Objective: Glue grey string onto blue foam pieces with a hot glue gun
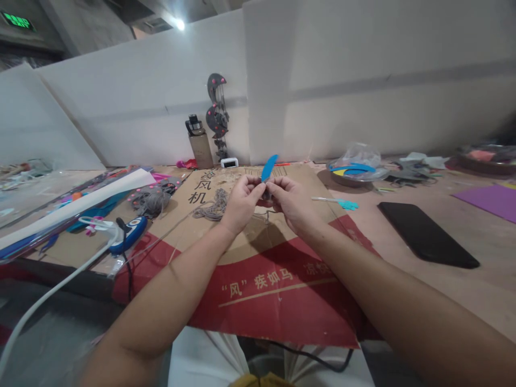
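Over the cardboard sheet [278,317], my left hand [244,200] and my right hand [291,201] meet, with fingertips pinched together. Between them a narrow, curved blue piece [269,167] sticks up, its lower end hidden by my fingers. Something small and dark shows beneath the fingertips, too unclear to name. Grey cord [213,206] lies in a loose heap on the cardboard, left of my hands, and a thin strand runs just below them. To the right rests a thin stick with a turquoise end [347,205].
A black slab-like object [427,235] lies at right, near a purple sheet [489,200]. Behind are a bowl with blue pieces [351,173] and a brown bottle [200,148]. At left, a blue-and-white device [129,235] with a white cable [60,293] sits near grey yarn [151,199].
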Demonstrator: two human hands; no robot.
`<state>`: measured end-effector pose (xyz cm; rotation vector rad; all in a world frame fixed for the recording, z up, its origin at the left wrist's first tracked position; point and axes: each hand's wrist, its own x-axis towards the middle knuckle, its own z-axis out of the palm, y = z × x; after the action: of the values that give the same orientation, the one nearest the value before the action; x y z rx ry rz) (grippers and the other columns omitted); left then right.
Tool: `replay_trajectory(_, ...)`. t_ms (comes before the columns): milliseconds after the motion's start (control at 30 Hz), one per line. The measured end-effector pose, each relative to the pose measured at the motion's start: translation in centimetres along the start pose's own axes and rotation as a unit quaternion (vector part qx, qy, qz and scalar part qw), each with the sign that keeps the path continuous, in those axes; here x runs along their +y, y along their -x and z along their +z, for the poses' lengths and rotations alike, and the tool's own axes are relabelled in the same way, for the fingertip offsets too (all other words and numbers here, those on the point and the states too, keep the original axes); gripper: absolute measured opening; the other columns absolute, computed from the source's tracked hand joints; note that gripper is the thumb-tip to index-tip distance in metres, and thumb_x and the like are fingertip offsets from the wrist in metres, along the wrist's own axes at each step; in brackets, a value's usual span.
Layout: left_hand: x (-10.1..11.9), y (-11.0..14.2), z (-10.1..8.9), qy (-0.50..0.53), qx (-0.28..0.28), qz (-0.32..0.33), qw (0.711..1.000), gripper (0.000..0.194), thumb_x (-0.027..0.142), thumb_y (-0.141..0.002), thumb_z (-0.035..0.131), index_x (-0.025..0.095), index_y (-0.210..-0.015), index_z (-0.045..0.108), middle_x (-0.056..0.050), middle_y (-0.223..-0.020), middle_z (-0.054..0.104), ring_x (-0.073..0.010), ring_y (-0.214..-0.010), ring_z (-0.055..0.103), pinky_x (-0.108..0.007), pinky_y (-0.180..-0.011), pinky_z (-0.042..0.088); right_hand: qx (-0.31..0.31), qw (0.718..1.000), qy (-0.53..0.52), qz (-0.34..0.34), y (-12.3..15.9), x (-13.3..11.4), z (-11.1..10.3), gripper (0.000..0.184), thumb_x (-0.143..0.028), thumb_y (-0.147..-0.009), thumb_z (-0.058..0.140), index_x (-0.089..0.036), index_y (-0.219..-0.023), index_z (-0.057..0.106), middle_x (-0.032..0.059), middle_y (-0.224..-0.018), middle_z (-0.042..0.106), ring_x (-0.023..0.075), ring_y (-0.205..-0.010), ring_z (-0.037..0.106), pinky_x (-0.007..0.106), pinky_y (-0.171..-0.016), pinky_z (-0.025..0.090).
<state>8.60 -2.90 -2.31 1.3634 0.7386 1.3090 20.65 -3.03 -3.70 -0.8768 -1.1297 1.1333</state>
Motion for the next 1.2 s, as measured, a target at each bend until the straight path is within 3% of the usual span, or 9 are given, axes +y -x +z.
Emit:
replay_trajectory(233, -0.3, -0.4, -0.2, -0.02, 0.038, -0.017, 0.999, 0.011, 0.026, -0.083, 0.058, 0.017, -0.083, 0.051, 0.0, -0.073, 0.062, -0.0105, -0.063, 0.061, -0.028, -0.064, 0.056, 0.0, 0.998, 0.049, -0.032, -0.2, 0.6, -0.1, 0.017, -0.037, -0.074, 0.063, -0.02, -0.076, 0.059, -0.0035, -0.064, 0.052, 0.0067, -0.052, 0.039, 0.02, -0.045, 0.028)
replay_trajectory(600, -0.5, -1.2, -1.6, -0.021, 0.083, 0.038, 0.996, 0.012, 0.026, -0.081, 0.06, 0.018, -0.078, 0.052, 0.001, -0.074, 0.061, -0.0111, -0.071, 0.062, -0.033, -0.075, 0.057, -0.014, 0.989, 0.12, -0.084, 0.3, 0.1, 0.1, 0.016, -0.035, -0.077, 0.063, -0.02, -0.072, 0.058, -0.0021, -0.067, 0.052, 0.0096, -0.057, 0.04, 0.024, -0.051, 0.031)
replay_trajectory(700, -0.5, -2.2, -2.9, -0.019, 0.104, 0.058, 0.993, 0.011, 0.026, -0.081, 0.059, 0.019, -0.078, 0.051, 0.0, -0.075, 0.062, -0.0119, -0.072, 0.064, -0.032, -0.072, 0.058, -0.018, 0.986, 0.136, -0.09, 0.3, 0.1, 0.2, 0.017, -0.035, -0.078, 0.062, -0.02, -0.072, 0.059, -0.0024, -0.066, 0.051, 0.01, -0.059, 0.041, 0.024, -0.054, 0.031)
replay_trajectory(900, 0.6, -4.7, -7.4, 0.01, 0.256, 0.083, 0.963, 0.01, 0.022, -0.08, 0.054, 0.019, -0.077, 0.045, 0.003, -0.069, 0.062, -0.0087, -0.067, 0.064, -0.024, -0.067, 0.056, -0.044, 0.983, 0.163, -0.066, 0.2, 0.1, 0.1, 0.019, -0.037, -0.08, 0.06, -0.02, -0.072, 0.061, -0.0034, -0.061, 0.047, 0.0092, -0.055, 0.037, 0.024, -0.051, 0.028)
replay_trajectory(1033, 2.0, -5.5, -10.3, 0.045, 0.327, 0.121, 0.936, 0.007, 0.017, -0.079, 0.05, 0.019, -0.076, 0.044, 0.0, -0.071, 0.065, -0.0112, -0.067, 0.066, -0.026, -0.066, 0.056, -0.112, 0.974, 0.194, -0.008, 0.1, -0.4, -0.3, 0.022, -0.041, -0.078, 0.062, -0.021, -0.071, 0.064, -0.0043, -0.052, 0.041, 0.0084, -0.048, 0.032, 0.023, -0.044, 0.023)
replay_trajectory(1200, 2.7, -5.7, -11.8, 0.086, 0.369, 0.132, 0.916, 0.009, 0.011, -0.079, 0.045, 0.019, -0.074, 0.045, -0.001, -0.071, 0.066, -0.0128, -0.065, 0.067, -0.03, -0.067, 0.057, -0.182, 0.978, 0.091, 0.04, 0.4, -2.5, -0.7, 0.025, -0.044, -0.073, 0.068, -0.019, -0.078, 0.065, -0.0066, -0.05, 0.035, 0.0061, -0.045, 0.026, 0.021, -0.041, 0.017)
